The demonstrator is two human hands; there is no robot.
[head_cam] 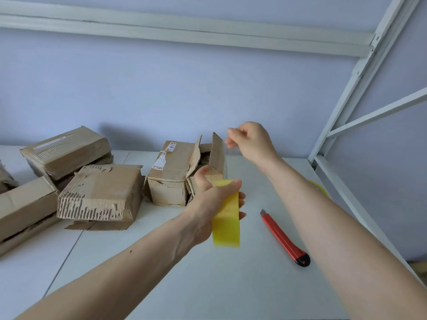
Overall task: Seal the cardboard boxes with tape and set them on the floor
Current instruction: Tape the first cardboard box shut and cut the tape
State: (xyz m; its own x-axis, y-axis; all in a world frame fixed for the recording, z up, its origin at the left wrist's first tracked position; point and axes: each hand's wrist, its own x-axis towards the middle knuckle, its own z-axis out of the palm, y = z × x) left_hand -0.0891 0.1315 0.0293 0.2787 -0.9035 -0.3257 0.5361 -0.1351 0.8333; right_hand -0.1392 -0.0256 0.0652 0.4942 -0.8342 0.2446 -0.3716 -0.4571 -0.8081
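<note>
The single head-worn wide-angle view looks forward and slightly down from close above a white tabletop [161,273], both bare forearms reaching in from the bottom edge, battered brown cardboard boxes [101,192] at mid-distance and a pale blue wall [184,88] filling the upper half beyond.

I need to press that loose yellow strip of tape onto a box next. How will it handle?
The tape strip hangs limp below the left hand, so it is probably floppy and very light. It may curl and stick to itself or to fingers. It looks thin, so a second grip on the free lower end would likely keep it flat over the open box.
</note>
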